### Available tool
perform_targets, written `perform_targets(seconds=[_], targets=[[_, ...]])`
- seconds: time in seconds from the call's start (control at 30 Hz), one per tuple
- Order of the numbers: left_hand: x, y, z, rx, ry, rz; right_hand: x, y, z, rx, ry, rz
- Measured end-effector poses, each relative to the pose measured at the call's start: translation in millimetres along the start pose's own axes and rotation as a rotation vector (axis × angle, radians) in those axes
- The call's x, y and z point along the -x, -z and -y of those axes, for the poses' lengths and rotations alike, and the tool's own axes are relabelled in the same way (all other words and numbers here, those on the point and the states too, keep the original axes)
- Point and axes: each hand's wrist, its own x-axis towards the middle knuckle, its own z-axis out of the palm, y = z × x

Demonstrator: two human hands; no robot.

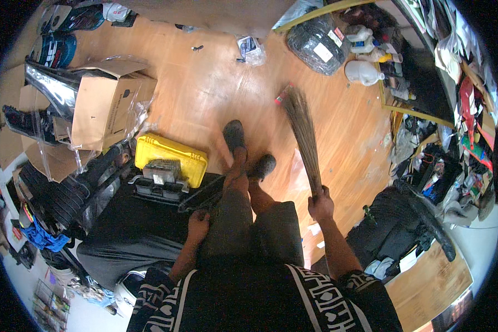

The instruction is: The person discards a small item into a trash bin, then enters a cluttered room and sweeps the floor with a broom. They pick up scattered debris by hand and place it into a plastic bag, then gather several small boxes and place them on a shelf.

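My right hand [321,206] is closed around the bound end of a stick broom [306,145]. Its long thin brown sticks point away from me, fanning out slightly over the wooden floor. Close to the broom's far tips lies a small red item [283,93], too small to name. Beside my left thigh, my left hand [199,224] has its fingers curled in; whether anything is inside them is hidden. Just beyond that hand stands an opened toolbox with a yellow lid [196,161] and a black base [157,188], a grey boxy item resting on it.
An opened cardboard box [102,113] holding a car headlight [52,88] stands at left. A black-wrapped package [317,47] and a white jug [363,72] are at the far right. Piled clutter [459,166] lines the right side. A plastic-wrapped item [251,51] lies on the far floor.
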Motion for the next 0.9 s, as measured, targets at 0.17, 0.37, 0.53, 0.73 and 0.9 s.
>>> perform_targets(seconds=[0.17,0.37,0.53,0.73,0.9], targets=[[-3.1,15.8,-8.8,0.02,0.0,0.093,103.2,-55.5,-52.0,0.053,-0.171,0.238],[-2.9,18.6,-4.6,-0.047,0.004,0.082,234.1,-199.8,-200.8,-0.467,-0.277,0.799],[4.0,16.8,-2.7,-0.064,-0.053,0.039,275.6,-160.5,-186.2,-0.317,-0.473,0.999],[1.2,16.9,-5.2,-0.186,-0.029,0.056,169.1,9.6,-61.3,-0.092,-0.192,0.49],[4.5,23.4,-1.3,-0.28,-0.074,0.048,35.7,48.1,2.8,-0.17,-0.062,-0.013]])
